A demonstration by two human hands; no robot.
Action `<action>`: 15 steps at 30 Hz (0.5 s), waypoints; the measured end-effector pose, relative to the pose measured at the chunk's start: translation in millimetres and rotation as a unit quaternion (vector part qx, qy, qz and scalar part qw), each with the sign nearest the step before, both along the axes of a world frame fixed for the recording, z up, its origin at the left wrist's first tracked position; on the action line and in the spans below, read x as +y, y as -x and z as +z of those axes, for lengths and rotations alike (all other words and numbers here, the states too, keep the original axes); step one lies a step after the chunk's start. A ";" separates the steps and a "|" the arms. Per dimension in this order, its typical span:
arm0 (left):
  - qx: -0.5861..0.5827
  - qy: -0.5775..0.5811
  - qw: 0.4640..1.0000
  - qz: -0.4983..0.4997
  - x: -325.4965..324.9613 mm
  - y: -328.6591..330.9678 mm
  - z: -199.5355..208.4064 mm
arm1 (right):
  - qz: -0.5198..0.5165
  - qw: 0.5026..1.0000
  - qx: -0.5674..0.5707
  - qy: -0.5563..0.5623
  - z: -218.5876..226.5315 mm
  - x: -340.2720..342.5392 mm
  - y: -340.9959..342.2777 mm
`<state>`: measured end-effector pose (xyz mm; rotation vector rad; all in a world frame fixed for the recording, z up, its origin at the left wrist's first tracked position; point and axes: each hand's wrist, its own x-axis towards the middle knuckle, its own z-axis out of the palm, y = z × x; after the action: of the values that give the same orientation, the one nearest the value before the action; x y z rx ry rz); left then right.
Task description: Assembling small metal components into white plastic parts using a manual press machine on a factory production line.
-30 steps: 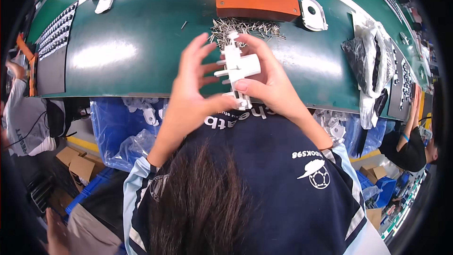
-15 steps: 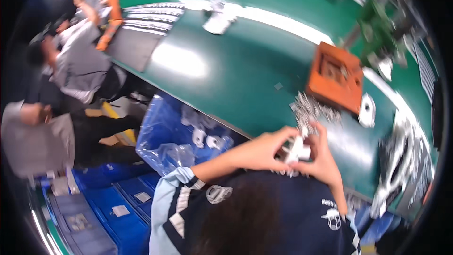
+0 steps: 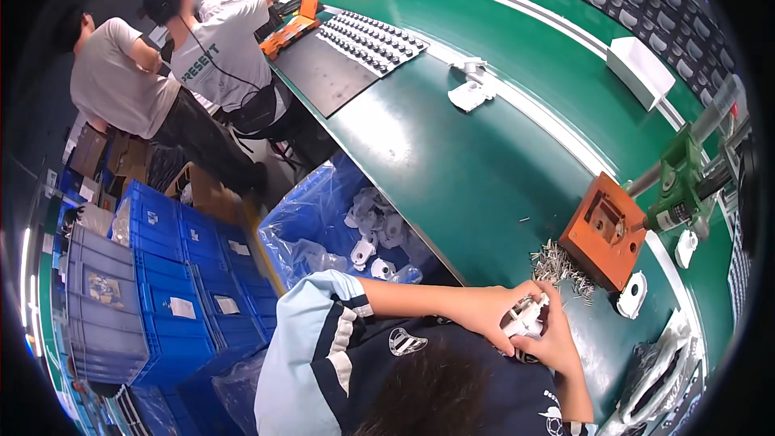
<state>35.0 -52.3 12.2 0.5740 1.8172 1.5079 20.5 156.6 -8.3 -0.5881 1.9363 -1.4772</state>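
Note:
Between my two hands, close to my chest at the near table edge, is a white moulded plastic part [image 3: 526, 317]. My left hand [image 3: 489, 315] grips its left side with thumb and fingers. From the right, my right hand [image 3: 559, 341] closes round the same part, hiding much of it. Just beyond my fingers lies a loose heap of small metal screws or pins [image 3: 561, 269]. Behind that heap sits an orange block fixture [image 3: 580, 234] with a recess in its top. Another white plastic part [image 3: 632, 295], with a round hole, rests at the fixture's near right corner.
A green press [image 3: 682, 173] stands beyond the fixture. Left of the table, a blue lined bin [image 3: 303, 206] holds several white parts. More white parts [image 3: 471, 93] lie farther along the green table [image 3: 476, 169]. Stacked crates [image 3: 173, 299] and other people [image 3: 214, 73] are at left.
The view has turned, so the table, fixture and bin sit differently in the picture, and the blur has gone. Both hands still hold the white plastic part.

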 end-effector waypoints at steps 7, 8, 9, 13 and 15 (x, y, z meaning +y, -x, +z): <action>0.021 0.023 1.000 0.004 1.3 -1.8 7.2 | -0.003 0.989 -0.136 0.053 6.2 -5.6 1.4; 0.024 0.022 0.999 -0.001 0.9 -2.8 6.7 | -0.008 0.990 -0.133 0.053 4.3 -6.3 1.4; 0.031 0.031 0.999 0.005 1.1 -4.4 5.0 | -0.001 0.989 -0.139 0.056 0.7 -6.5 0.4; 0.039 0.055 0.998 0.009 2.6 -7.5 5.6 | 0.014 0.985 -0.153 0.080 -0.9 -7.0 -0.9; 0.041 0.052 0.998 0.005 4.7 -5.4 4.0 | 0.010 0.981 -0.176 0.077 9.5 -8.5 -1.9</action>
<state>40.5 -47.6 16.2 0.5848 1.9518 1.4061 22.4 148.2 1.2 -0.3789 1.5496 -1.6072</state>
